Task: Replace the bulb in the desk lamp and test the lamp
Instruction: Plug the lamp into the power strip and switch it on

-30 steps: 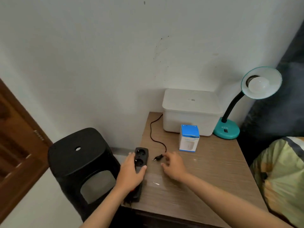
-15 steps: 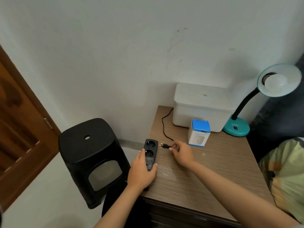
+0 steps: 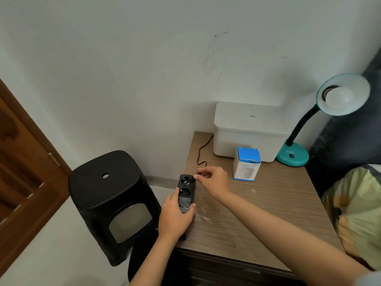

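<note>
The left hand point(image 3: 175, 217) grips the black power strip point(image 3: 185, 193) from its near end, thumb on one long side and fingers curled round the other; the strip lies along the left edge of the counter point(image 3: 257, 213), near its middle. The right hand point(image 3: 212, 180) pinches the black plug point(image 3: 198, 174) between thumb and fingertips, the other fingers curled; the plug sits just at the far socket of the strip, and whether the pins are seated cannot be determined. The black cord point(image 3: 203, 150) runs from the plug along the counter toward the far left corner and passes behind the white lidded box point(image 3: 249, 131), which stands against the wall at the far edge. The desk lamp point(image 3: 294, 141) stands at the far right corner: teal base on the counter, black flexible neck, teal shade turned toward the camera. A white bulb point(image 3: 338, 98) is fitted in the shade and is not lit. A small blue-and-white carton point(image 3: 246, 166) stands upright just in front of the white box, between the right hand and the lamp base. A black plastic stool point(image 3: 111, 203) stands on the floor to the left of the counter. A brown wooden door point(image 3: 24, 172) occupies the left edge of the view.
</note>
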Tool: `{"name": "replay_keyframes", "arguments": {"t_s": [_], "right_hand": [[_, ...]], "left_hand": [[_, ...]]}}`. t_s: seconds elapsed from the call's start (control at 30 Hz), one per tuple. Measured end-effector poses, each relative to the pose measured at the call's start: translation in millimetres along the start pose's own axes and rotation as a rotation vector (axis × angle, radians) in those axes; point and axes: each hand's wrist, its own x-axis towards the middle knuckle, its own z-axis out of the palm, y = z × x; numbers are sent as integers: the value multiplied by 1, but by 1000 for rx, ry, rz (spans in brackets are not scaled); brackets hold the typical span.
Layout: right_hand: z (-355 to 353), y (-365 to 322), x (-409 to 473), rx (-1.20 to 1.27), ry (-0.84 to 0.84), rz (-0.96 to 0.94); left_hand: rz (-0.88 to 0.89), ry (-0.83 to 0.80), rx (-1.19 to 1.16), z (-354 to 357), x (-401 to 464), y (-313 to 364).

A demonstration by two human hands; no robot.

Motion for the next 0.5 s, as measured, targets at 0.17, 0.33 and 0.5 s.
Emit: {"name": "replay_keyframes", "arguments": {"t_s": [0.17,0.33,0.5], "right_hand": [[8,-7,3,-73,11,-38],[17,-9,2,-39,-21,-35],[25,-12,0,28,18,4]], "left_hand": [[2,13,-22,0,1,-1],[-8,13,-36,1,2,-4],[-7,10,-55,1,3,-6]]}}
